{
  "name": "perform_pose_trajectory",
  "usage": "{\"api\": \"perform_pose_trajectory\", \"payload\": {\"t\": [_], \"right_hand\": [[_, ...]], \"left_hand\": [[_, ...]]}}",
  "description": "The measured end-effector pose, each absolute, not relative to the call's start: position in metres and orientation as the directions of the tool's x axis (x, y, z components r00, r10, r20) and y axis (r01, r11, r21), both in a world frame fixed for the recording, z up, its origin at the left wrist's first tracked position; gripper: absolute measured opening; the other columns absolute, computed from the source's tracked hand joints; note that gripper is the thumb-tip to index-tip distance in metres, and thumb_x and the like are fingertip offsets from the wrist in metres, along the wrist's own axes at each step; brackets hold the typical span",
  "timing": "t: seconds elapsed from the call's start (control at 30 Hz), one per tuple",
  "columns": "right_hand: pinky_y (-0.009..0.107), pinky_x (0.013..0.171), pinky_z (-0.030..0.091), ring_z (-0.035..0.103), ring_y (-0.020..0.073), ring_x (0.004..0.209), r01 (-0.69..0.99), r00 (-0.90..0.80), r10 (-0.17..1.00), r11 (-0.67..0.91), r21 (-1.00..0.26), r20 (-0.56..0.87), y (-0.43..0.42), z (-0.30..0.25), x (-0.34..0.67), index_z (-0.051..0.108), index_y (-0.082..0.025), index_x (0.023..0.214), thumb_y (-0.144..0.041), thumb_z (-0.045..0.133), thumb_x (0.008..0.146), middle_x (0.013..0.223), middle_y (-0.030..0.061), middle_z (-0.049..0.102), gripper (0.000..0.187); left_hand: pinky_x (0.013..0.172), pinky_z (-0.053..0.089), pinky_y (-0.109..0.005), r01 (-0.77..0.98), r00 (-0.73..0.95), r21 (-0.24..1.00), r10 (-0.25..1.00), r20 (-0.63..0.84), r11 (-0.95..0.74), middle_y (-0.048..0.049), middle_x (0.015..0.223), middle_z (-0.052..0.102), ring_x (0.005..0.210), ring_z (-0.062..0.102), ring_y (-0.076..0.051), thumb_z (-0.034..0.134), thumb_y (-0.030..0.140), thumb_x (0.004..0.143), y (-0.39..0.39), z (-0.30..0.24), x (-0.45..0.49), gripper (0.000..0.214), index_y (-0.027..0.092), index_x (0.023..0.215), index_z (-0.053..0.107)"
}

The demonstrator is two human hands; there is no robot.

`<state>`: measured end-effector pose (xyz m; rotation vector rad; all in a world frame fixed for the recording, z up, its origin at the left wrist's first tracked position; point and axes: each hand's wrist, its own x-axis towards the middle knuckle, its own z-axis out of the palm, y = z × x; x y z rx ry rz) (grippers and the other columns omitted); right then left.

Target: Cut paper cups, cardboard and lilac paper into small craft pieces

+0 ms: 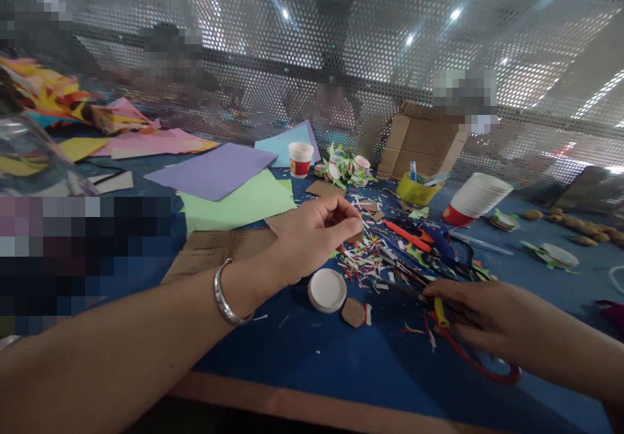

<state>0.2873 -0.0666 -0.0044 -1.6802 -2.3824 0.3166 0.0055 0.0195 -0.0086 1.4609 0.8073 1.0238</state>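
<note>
With the left hand (312, 239) pinched shut on a brown scrap (359, 235), the right hand (480, 320), fingers loosely curled over the red scissors (480, 364) with the grip unclear, should seat properly in the loops first.

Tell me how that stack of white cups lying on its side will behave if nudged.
The cup stack lies on its side on the blue table, so it would probably roll, curving because it tapers. It looks like thin paper, so likely light and easy to crush. Lifted by one end, the nested cups might slide apart.
</note>
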Motion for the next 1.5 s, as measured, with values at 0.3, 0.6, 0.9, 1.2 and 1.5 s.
{"api": "perform_pose_trajectory", "payload": {"t": [0.3,0.6,0.9,1.2,1.5], "right_hand": [[0.040,0.074,0.065,0.077,0.0327,0.095,0.930,-0.345,0.925,0.313,-0.194,-0.158,-0.071,-0.003,0.299,0.074,-0.028,0.127,-0.033,0.060,0.089,0.114,0.0092,0.079,0.040],[0.033,0.053,0.061,0.078,0.0263,0.072,0.898,-0.424,0.905,0.423,-0.120,0.020,-0.071,0.006,0.285,0.076,-0.032,0.112,-0.044,0.053,0.097,0.094,0.0048,0.082,0.030],[0.034,0.064,0.056,0.073,0.0223,0.076,0.805,-0.491,0.718,0.590,-0.059,0.493,-0.035,0.020,0.212,0.066,-0.023,0.119,-0.041,0.060,0.096,0.100,0.0068,0.076,0.029],[0.032,0.069,0.053,0.072,0.0207,0.082,0.800,-0.486,0.700,0.597,-0.055,0.524,-0.034,0.002,0.212,0.065,-0.023,0.119,-0.033,0.061,0.096,0.100,0.0053,0.073,0.026],[0.028,0.057,0.049,0.065,0.0160,0.063,0.749,-0.523,0.778,0.614,-0.249,0.347,-0.043,0.000,0.222,0.069,-0.025,0.110,-0.031,0.064,0.092,0.085,0.0012,0.071,0.020]], "left_hand": [[0.082,0.054,-0.026,-0.146,0.415,0.986,0.910,-0.013,0.081,-0.0049,0.090,0.072,0.081,0.068,-0.010,0.061,0.017,0.094,0.018,-0.010,0.006,0.008,0.011,0.098,0.065],[0.079,0.056,-0.029,-0.247,0.421,0.946,0.902,-0.091,0.210,-0.0043,0.085,0.072,0.080,0.071,-0.013,0.061,0.007,0.090,0.012,-0.005,0.009,0.009,0.013,0.088,0.055],[0.070,0.045,-0.023,-0.190,0.408,0.972,0.912,-0.052,0.140,0.0009,0.074,0.065,0.071,0.060,-0.009,0.074,0.025,0.085,0.009,-0.007,0.008,0.021,0.014,0.082,0.057],[0.067,0.043,-0.025,0.027,0.486,0.985,0.863,0.134,-0.168,0.0009,0.079,0.064,0.073,0.059,-0.011,0.068,0.034,0.088,0.008,-0.009,0.005,0.020,0.017,0.087,0.059],[0.073,0.039,-0.029,0.558,0.806,0.515,0.572,-0.151,-0.651,-0.0044,0.109,0.068,0.097,0.060,-0.025,0.081,0.065,0.063,0.010,0.029,-0.028,0.066,0.023,0.112,0.064]]}}
